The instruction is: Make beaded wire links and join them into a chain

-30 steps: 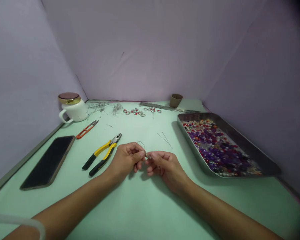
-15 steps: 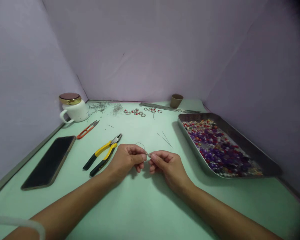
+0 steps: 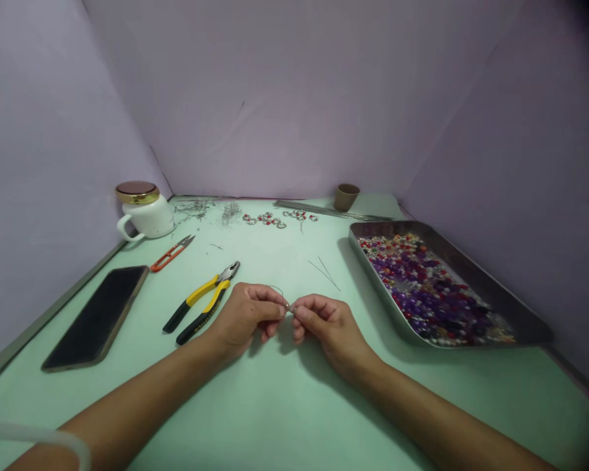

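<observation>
Both hands meet over the middle of the green table, fingertips nearly touching. My left hand (image 3: 254,314) is closed in a pinch on a thin wire (image 3: 277,288), whose curved end rises behind the fingers. My right hand (image 3: 326,324) pinches the same piece from the other side. Between the fingertips sits a small shiny bead (image 3: 288,307), partly covered. Left of my left hand lie combination pliers (image 3: 203,301) with yellow and black handles, jaws pointing away. Two loose wire pieces (image 3: 324,273) lie just beyond my right hand.
At right stands a metal tray (image 3: 380,297) of mixed beads. Behind are beaded rings (image 3: 265,220), wire scraps (image 3: 194,209), long wires (image 3: 324,210) and a brown cup (image 3: 346,197). On the left are a phone (image 3: 97,318), orange thread snips (image 3: 173,254) and a lidded white mug (image 3: 150,219).
My left fingers have shifted slightly, and the wire's curved end shows less behind them. The bead between the fingertips has moved a little. Everything else stays in place.
</observation>
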`<act>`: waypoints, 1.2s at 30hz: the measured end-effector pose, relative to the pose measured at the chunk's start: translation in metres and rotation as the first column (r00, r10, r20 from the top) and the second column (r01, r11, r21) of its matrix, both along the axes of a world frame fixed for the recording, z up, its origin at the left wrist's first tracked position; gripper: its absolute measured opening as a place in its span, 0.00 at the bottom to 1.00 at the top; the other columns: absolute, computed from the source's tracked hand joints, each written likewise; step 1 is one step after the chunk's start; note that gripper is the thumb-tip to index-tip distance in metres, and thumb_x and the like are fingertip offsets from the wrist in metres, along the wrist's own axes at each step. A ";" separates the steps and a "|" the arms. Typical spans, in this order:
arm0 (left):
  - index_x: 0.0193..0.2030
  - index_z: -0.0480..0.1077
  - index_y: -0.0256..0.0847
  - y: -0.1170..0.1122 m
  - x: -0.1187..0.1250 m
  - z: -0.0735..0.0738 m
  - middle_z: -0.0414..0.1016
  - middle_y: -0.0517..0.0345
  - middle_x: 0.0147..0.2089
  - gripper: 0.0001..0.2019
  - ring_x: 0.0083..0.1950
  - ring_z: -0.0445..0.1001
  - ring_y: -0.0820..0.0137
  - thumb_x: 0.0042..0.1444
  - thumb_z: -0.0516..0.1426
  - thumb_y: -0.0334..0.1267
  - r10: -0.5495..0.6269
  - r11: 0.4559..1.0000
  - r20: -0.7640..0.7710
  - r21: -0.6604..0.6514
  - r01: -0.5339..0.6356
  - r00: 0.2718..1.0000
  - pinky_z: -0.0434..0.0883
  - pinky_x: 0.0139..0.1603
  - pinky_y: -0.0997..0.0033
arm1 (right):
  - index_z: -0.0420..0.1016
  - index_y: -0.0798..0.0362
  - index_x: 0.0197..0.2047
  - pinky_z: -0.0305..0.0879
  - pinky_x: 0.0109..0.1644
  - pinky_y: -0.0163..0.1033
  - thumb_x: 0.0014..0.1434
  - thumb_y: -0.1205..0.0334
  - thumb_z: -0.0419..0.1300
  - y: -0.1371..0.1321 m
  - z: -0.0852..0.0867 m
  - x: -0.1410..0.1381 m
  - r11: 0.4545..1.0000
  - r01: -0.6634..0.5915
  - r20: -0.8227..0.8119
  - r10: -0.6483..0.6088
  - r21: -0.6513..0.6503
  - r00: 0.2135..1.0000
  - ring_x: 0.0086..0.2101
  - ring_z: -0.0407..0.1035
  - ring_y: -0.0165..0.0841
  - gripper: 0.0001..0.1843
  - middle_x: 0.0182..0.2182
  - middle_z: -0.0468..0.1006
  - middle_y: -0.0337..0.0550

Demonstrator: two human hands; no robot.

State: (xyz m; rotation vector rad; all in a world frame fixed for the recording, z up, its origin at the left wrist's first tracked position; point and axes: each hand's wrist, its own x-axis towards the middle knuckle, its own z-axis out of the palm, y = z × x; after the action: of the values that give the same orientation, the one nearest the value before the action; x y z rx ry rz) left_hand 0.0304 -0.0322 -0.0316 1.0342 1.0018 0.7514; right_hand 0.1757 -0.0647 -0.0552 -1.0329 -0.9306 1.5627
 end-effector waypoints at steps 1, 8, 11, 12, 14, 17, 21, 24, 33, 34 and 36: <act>0.22 0.68 0.34 0.000 0.000 0.000 0.62 0.64 0.10 0.02 0.12 0.58 0.79 0.37 0.56 0.27 -0.002 1.000 0.010 -0.016 0.002 1.000 0.55 0.09 0.81 | 0.72 0.58 0.26 0.62 0.24 0.31 0.45 0.59 0.64 0.000 0.000 0.000 1.000 -0.015 -0.016 0.015 -0.006 1.000 0.17 0.65 0.23 0.10 0.16 0.71 0.36; 0.24 0.68 0.35 0.000 0.001 0.001 0.65 0.63 0.14 0.03 0.15 0.62 0.77 0.39 0.58 0.32 -0.054 0.998 -0.012 0.026 0.054 0.998 0.59 0.13 0.79 | 0.72 0.57 0.26 0.63 0.24 0.33 0.44 0.58 0.64 0.000 0.002 0.001 1.000 0.010 -0.042 -0.011 -0.027 0.999 0.18 0.65 0.25 0.11 0.18 0.72 0.38; 0.24 0.68 0.35 0.001 -0.002 0.004 0.62 0.65 0.12 0.05 0.14 0.58 0.79 0.42 0.58 0.35 -0.072 0.991 -0.158 0.100 0.089 0.985 0.56 0.14 0.79 | 0.73 0.57 0.27 0.64 0.24 0.34 0.44 0.57 0.63 0.000 0.004 0.003 0.999 0.009 0.102 -0.012 0.031 0.995 0.19 0.66 0.27 0.11 0.19 0.73 0.39; 0.23 0.68 0.35 0.002 -0.003 0.006 0.61 0.66 0.12 0.05 0.14 0.56 0.80 0.42 0.57 0.35 -0.065 0.987 -0.216 0.128 0.094 0.974 0.55 0.14 0.80 | 0.74 0.57 0.28 0.64 0.24 0.35 0.45 0.58 0.63 0.000 0.005 0.003 0.998 0.004 0.160 -0.013 0.055 0.987 0.19 0.66 0.27 0.10 0.19 0.73 0.40; 0.22 0.68 0.35 0.003 -0.005 0.009 0.61 0.66 0.13 0.04 0.15 0.56 0.81 0.41 0.58 0.34 -0.061 0.979 -0.315 0.166 0.118 0.947 0.54 0.16 0.80 | 0.74 0.57 0.29 0.64 0.23 0.34 0.45 0.59 0.62 -0.001 0.005 0.004 0.996 -0.020 0.259 -0.004 0.090 0.966 0.19 0.66 0.28 0.09 0.19 0.73 0.39; 0.22 0.70 0.35 0.005 -0.006 0.012 0.66 0.62 0.18 0.04 0.20 0.61 0.78 0.40 0.58 0.33 -0.088 0.955 -0.405 0.225 0.192 0.910 0.58 0.21 0.78 | 0.74 0.56 0.27 0.62 0.22 0.33 0.45 0.61 0.62 -0.001 0.004 0.004 0.994 -0.066 0.321 0.033 0.092 0.947 0.18 0.64 0.26 0.07 0.17 0.72 0.37; 0.21 0.70 0.35 0.007 -0.006 0.013 0.68 0.60 0.20 0.03 0.23 0.63 0.76 0.40 0.58 0.33 -0.072 0.932 -0.429 0.291 0.214 0.900 0.60 0.24 0.76 | 0.73 0.57 0.25 0.61 0.22 0.32 0.44 0.62 0.62 0.000 0.006 0.004 0.995 -0.076 0.277 0.057 0.057 0.959 0.17 0.64 0.25 0.07 0.15 0.71 0.37; 0.22 0.70 0.35 0.007 -0.005 0.015 0.65 0.63 0.18 0.04 0.19 0.59 0.79 0.40 0.59 0.35 0.002 0.971 -0.319 0.228 0.074 0.948 0.56 0.20 0.78 | 0.73 0.56 0.31 0.66 0.25 0.35 0.43 0.61 0.64 0.002 0.005 0.004 0.997 -0.061 0.119 0.056 0.036 0.991 0.20 0.68 0.27 0.11 0.22 0.75 0.40; 0.29 0.71 0.34 -0.004 0.004 0.007 0.72 0.56 0.27 0.07 0.18 0.61 0.80 0.40 0.58 0.33 0.024 1.000 -0.051 0.003 -0.024 0.998 0.54 0.15 0.79 | 0.74 0.54 0.29 0.66 0.27 0.33 0.41 0.63 0.66 0.010 0.003 0.009 0.995 0.094 -0.163 -0.097 -0.031 0.982 0.21 0.66 0.24 0.09 0.21 0.74 0.36; 0.31 0.72 0.35 -0.002 0.002 0.007 0.73 0.55 0.29 0.09 0.18 0.62 0.79 0.39 0.58 0.31 0.018 1.000 -0.080 0.024 -0.017 0.997 0.55 0.15 0.78 | 0.74 0.54 0.28 0.66 0.27 0.32 0.40 0.63 0.66 0.012 0.005 0.012 0.995 0.092 -0.174 -0.097 -0.036 0.980 0.21 0.66 0.24 0.09 0.21 0.73 0.35; 0.32 0.72 0.36 0.004 -0.004 0.009 0.74 0.56 0.30 0.13 0.18 0.62 0.79 0.35 0.55 0.26 0.038 0.995 -0.181 0.093 -0.021 0.983 0.56 0.16 0.78 | 0.74 0.54 0.26 0.66 0.27 0.32 0.39 0.63 0.67 0.016 0.008 0.019 0.998 0.060 -0.162 -0.063 -0.025 0.985 0.20 0.64 0.24 0.08 0.19 0.71 0.34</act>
State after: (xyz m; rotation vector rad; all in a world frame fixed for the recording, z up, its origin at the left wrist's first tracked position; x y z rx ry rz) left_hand 0.0263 -0.0278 -0.0226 1.1853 1.1509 0.7410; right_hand 0.1944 -0.0489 -0.0476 -0.9242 -0.7656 1.5818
